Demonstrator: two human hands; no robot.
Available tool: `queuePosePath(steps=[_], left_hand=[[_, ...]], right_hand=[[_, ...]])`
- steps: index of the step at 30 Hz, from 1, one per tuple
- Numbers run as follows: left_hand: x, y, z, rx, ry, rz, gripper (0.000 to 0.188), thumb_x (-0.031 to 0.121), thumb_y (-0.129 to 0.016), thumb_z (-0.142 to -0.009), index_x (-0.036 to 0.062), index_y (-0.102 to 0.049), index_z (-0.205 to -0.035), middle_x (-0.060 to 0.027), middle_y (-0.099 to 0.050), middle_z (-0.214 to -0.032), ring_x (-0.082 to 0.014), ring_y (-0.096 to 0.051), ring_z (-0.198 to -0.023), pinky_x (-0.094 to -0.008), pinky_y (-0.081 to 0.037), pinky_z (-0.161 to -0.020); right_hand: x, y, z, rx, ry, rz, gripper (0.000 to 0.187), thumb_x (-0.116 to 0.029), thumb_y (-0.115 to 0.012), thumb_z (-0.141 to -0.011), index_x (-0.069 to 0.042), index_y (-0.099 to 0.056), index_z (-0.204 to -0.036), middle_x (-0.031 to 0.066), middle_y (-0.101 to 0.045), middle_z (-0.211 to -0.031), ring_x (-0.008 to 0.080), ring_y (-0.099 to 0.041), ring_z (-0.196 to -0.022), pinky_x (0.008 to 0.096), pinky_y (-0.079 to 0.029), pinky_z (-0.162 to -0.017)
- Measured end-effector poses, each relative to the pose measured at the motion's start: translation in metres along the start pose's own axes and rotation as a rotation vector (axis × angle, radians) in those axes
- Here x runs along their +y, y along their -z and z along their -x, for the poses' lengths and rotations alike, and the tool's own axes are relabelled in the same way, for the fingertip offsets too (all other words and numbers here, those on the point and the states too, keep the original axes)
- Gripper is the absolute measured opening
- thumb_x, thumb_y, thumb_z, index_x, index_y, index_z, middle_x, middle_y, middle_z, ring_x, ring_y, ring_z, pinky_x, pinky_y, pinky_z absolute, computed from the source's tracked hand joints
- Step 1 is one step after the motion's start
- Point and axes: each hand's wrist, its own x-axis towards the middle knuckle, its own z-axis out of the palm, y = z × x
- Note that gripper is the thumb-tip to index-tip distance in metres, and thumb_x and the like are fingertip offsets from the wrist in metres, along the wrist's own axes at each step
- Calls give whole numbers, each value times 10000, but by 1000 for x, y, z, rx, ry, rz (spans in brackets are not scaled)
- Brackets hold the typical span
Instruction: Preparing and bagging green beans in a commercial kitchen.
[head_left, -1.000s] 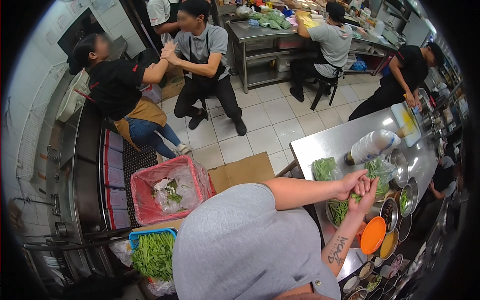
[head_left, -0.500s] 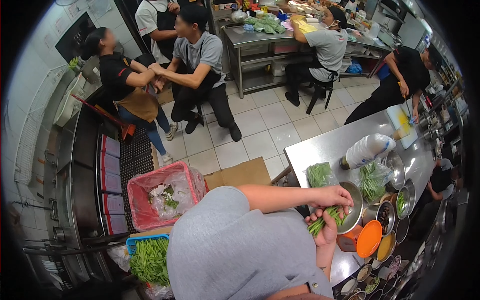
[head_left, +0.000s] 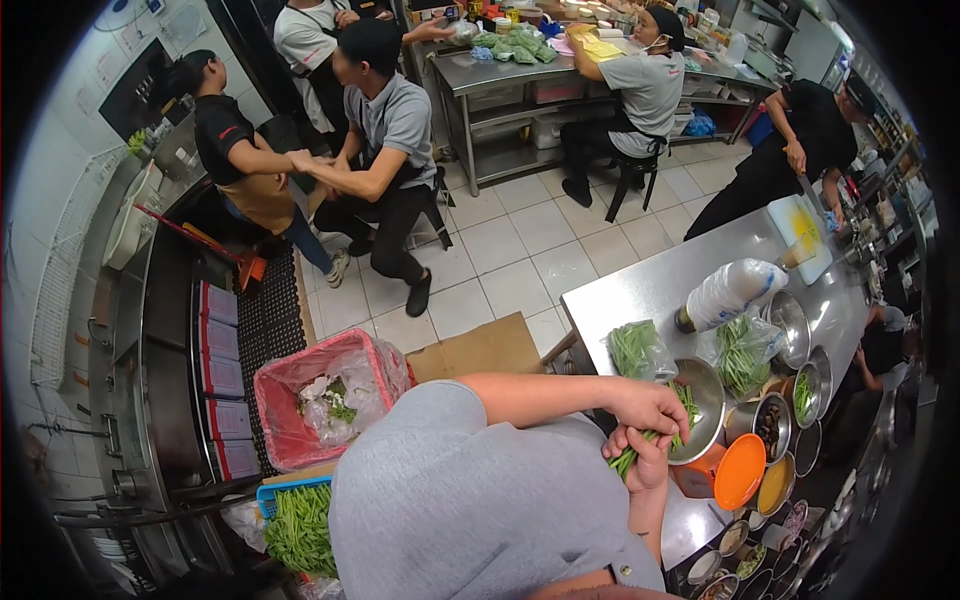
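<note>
A bundle of green beans [head_left: 622, 463] is gripped in my right hand [head_left: 648, 456], its fingers wrapped round the stems. Over the far end of that bundle, my left hand [head_left: 648, 408] is closed, fingers bent down onto the beans and touching the right hand. Its fingertips are partly hidden. Both hands are at the near rim of a steel bowl [head_left: 708, 420], in which some cut green pieces [head_left: 686, 396] lie. Two plastic bags of green beans [head_left: 640, 350] [head_left: 742, 362] rest beyond the bowl.
On the steel table [head_left: 605, 300] stand stacked plastic cups [head_left: 735, 293], an orange lid [head_left: 740, 472] and several ingredient bowls. A red lined bin [head_left: 300, 452] and a blue basket of greens [head_left: 300, 525] are at left. Several co-workers [head_left: 380, 130] are around the room.
My left hand has moved down and closed over the beans' end. More cut pieces show in the bowl. At upper left, two people holding hands have shifted, one turning away.
</note>
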Motion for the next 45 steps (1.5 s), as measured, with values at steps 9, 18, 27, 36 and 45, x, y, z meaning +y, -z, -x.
queuePosePath(steps=[9, 18, 27, 36, 45], left_hand=[[-21, 20, -12, 623, -28, -23, 342, 227, -667, -882, 0, -570, -1119, -113, -622, -1029, -216, -606, -963, -344, -494, -846], [-82, 32, -6, 773, 197, -754, 446, 201, -705, -757, 24, -554, -1137, -191, -589, -1060, -363, -588, -988, -437, -492, -833], [-75, 56, -4, 827, 142, -340, 221, 182, -617, -888, -10, -653, -991, -163, -693, -897, -260, -666, -823, -366, -511, -764], [-74, 61, 9, 830, 219, -375, 248, 214, -643, -887, -13, -645, -985, -151, -684, -879, -253, -653, -799, -372, -504, -732], [-66, 68, 0, 953, 86, -329, 200, 205, -590, -884, 15, -611, -940, -197, -646, -824, -335, -632, -782, -419, -491, -726]], right_hand=[[-13, -8, 2, 234, 68, -117, 126, -193, -532, -988, -100, -499, -1065, -2, -426, -685, 70, -371, -470, 219, -333, -422], [-22, 28, -13, 591, 201, -16, 228, -248, -564, -971, -111, -503, -1143, 14, -475, -705, 83, -392, -443, 227, -318, -376], [-31, 29, -77, 379, -219, 426, 94, -133, -547, -919, -99, -480, -975, 31, -488, -676, 104, -410, -443, 244, -319, -389], [-24, 96, -118, 435, -330, -133, 59, -139, -515, -944, -96, -476, -953, 32, -498, -686, 81, -394, -457, 230, -322, -402], [-25, 35, -113, 437, -312, 431, 101, -175, -434, -981, -101, -479, -929, 28, -491, -676, 85, -402, -464, 231, -327, -407]])
